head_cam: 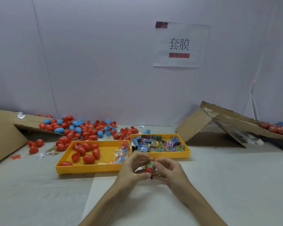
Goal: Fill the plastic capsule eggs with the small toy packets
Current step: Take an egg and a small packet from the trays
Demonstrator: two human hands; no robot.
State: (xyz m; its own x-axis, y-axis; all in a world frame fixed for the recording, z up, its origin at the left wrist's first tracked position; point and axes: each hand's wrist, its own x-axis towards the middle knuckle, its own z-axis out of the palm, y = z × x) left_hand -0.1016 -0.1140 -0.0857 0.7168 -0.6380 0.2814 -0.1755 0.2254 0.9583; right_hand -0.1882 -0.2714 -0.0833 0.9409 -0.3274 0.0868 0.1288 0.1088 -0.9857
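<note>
Gripping a red egg at the near middle of the desk, your left hand curls round it from below. Your right hand pinches a green-and-white packet at the egg's top. Your fingers cover most of both, so you cannot tell whether the egg is one half or whole, nor how far the packet sits inside. A small dark thing shows just under your thumbs, too small to name.

Just beyond your hands lie two yellow trays, side by side and touching. The left tray holds several red eggs at its left end and a heap of clear bags at its right; your left hand hides its near right corner. The right tray is packed with printed packets; their print is too small to read.

Farther left, a pile of red and blue eggs spreads over the desk and onto a cardboard flap, with a few strays nearer the left edge. At the far right a folded cardboard sheet stands like a tent. Behind it more wrapped eggs lie blurred and cut off by the frame edge. A paper sign hangs on the far wall.
</note>
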